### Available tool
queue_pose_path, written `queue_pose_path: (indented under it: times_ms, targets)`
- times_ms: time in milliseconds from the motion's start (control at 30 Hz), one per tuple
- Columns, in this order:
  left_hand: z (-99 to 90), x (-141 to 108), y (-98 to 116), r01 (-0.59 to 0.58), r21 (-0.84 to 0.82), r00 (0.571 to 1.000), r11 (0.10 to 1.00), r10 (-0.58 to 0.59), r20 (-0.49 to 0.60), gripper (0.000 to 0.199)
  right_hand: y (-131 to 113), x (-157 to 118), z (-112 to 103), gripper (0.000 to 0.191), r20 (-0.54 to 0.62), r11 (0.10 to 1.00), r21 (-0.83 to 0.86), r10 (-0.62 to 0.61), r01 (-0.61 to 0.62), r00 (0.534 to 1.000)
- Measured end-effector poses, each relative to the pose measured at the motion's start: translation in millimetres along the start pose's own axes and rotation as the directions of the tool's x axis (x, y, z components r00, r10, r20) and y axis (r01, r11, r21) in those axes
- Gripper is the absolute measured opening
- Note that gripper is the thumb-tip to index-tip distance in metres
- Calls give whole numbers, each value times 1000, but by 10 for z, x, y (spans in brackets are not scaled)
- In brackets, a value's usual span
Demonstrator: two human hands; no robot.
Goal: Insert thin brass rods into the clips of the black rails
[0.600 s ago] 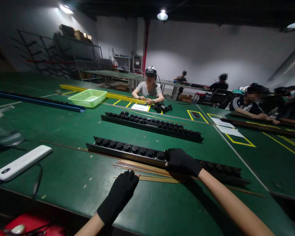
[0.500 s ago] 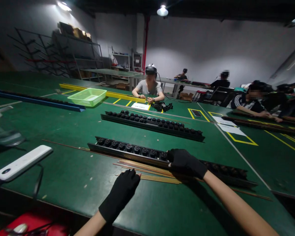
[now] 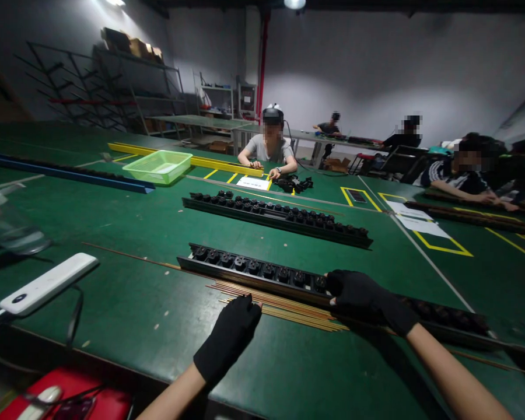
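Note:
My right hand [image 3: 363,297], in a black fingerless glove, grips a long black rail [image 3: 258,280] near its middle. Its thumb is on the near side and its fingers reach over the top. A row of black round-topped parts [image 3: 269,270] sits in the rail's channel. Below and left, my left hand [image 3: 227,335], gloved alike, lies over the left part of several thin copper-coloured rods [image 3: 297,312]. Its fingers are curled, and what they hold, if anything, is hidden. Another thin rod [image 3: 131,254] sticks out past the rail's left end.
Beyond lies a second black rail [image 3: 271,221] with similar parts. A green basket [image 3: 157,169], yellow rail [image 3: 227,166] and blue rail [image 3: 70,178] are farther back. At left stand a clear bottle [image 3: 15,230] and a white device [image 3: 48,283]. Co-workers sit across and right.
The near black rail has slid to the right along the table with my right hand on it. My left hand stays by the rods. The whole view has shifted slightly.

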State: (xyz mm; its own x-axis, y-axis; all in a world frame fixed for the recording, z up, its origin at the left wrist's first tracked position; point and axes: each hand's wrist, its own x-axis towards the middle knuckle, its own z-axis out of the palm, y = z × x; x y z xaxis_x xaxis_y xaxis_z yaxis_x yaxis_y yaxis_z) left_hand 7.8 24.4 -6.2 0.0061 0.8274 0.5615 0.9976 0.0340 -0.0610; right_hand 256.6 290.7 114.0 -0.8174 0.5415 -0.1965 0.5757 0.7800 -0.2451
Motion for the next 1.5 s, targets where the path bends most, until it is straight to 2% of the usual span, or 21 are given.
queue_pose_path:
  times_ms: [233, 333, 400, 500, 533, 600, 767, 900, 1033, 1167, 1267, 1367, 1500]
  targets:
    - [-80, 143, 18, 42, -76, 974, 996, -24, 225, 26, 39, -39, 89, 57, -49, 1000, -9, -27, 27, 998]
    - [-89, 181, -4, 23, -124, 964, 992, 11, 266, 24, 98, -135, 266, 59, -208, 992, -114, -74, 51, 975]
    - [-66, 161, -18, -20, -154, 969, 988, 57, 239, 21, 85, -264, 429, 59, -391, 974, -203, -174, 100, 904]
    - [-12, 116, -46, -84, -157, 985, 984, 106, 138, 21, -101, -481, 726, 49, -602, 954, -235, -295, 188, 742]
    - [7, 109, -62, -98, -147, 989, 984, 114, 99, 21, -197, -533, 838, 45, -637, 948, -227, -317, 221, 703]
    - [38, 108, -100, -117, -133, 992, 984, 121, 20, 19, -399, -578, 1075, 41, -672, 941, -201, -336, 274, 660]
    - [49, 115, -178, -98, -176, 987, 979, 72, -147, 14, -698, -393, 1566, 40, -686, 942, -167, -323, 290, 652]
    - [-4, 83, -174, -2, -178, 981, 984, -33, -192, 18, -743, -230, 1725, 35, -737, 959, -115, -258, 261, 624]
    - [-10, 84, -177, -7, -204, 956, 979, -53, -287, 26, -807, -168, 1745, 31, -792, 979, -45, -155, 197, 590]
    - [-2, 137, -167, -22, -202, 958, 979, -37, -283, 37, -913, -149, 1668, 24, -837, 981, 18, -91, 194, 539]
    - [-50, 183, -106, -17, -167, 980, 986, -17, -200, 51, -946, -145, 1497, 22, -854, 975, 22, -97, 223, 511]
    - [-111, 248, -53, 38, -151, 992, 988, -55, -114, 61, -934, -112, 1254, 24, -875, 964, -1, -130, 267, 466]
    - [-123, 433, -120, 97, -93, 989, 991, -106, -106, 66, -942, 23, 961, 24, -870, 964, -42, -164, 262, 465]
